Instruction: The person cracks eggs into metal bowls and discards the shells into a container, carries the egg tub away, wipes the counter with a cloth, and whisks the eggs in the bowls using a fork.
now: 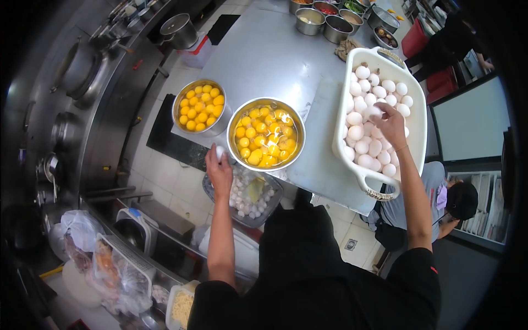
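Steel table [269, 60], tiled floor [170, 180], yolk-filled bowl [267, 169], right hand [392, 125] at eggs [361, 147]

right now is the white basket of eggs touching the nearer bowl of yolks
Apart. The head view shows it plainly: a strip of work surface lies between the white basket and the nearer bowl of yolks.

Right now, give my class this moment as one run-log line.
left hand: egg or shell, unclear which | right hand: egg at white basket | yolks: in two metal containers
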Demonstrator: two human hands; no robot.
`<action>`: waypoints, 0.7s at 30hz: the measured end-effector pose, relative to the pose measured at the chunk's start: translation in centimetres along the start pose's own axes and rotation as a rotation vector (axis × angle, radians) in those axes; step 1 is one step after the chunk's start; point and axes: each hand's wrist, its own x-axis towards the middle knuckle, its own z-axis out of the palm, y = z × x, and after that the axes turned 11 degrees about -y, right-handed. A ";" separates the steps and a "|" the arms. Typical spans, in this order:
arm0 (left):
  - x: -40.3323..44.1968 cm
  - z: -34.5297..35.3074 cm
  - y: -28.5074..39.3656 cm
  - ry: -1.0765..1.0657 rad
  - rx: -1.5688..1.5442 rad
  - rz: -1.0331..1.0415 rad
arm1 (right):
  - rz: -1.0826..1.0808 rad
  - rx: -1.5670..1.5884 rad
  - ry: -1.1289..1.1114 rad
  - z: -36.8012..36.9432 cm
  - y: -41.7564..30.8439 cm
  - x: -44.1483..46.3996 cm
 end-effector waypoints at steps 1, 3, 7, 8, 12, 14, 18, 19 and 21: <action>0.3 -0.8 0.4 0.001 -0.112 -0.058 | -0.020 0.563 0.002 -0.2 -1.7 -0.5; 0.6 -2.9 2.2 -0.055 -0.472 -0.193 | -0.161 1.086 -0.115 -0.4 -4.7 -1.3; 2.1 -6.9 5.7 -0.217 -0.934 -0.193 | -0.471 1.143 -0.259 3.8 -10.6 -1.3; 2.7 -7.9 7.0 -0.271 -1.019 -0.171 | -0.322 1.028 -0.290 4.3 -14.1 -1.8; 5.5 -9.6 11.1 -0.527 -1.142 -0.063 | -0.852 0.445 -0.183 9.6 -20.8 -1.2; 6.5 -9.6 13.1 -0.612 -1.138 -0.101 | -0.991 0.357 -0.238 10.7 -21.9 -0.4; 8.3 -8.2 14.3 -0.726 -1.123 -0.107 | -1.007 0.256 -0.348 10.6 -23.0 0.0; 8.5 -7.9 14.6 -0.733 -1.130 -0.124 | -0.996 0.258 -0.349 10.5 -22.8 0.1; 8.7 -7.6 14.8 -0.747 -1.104 -0.075 | -0.970 0.276 -0.346 10.4 -22.5 0.1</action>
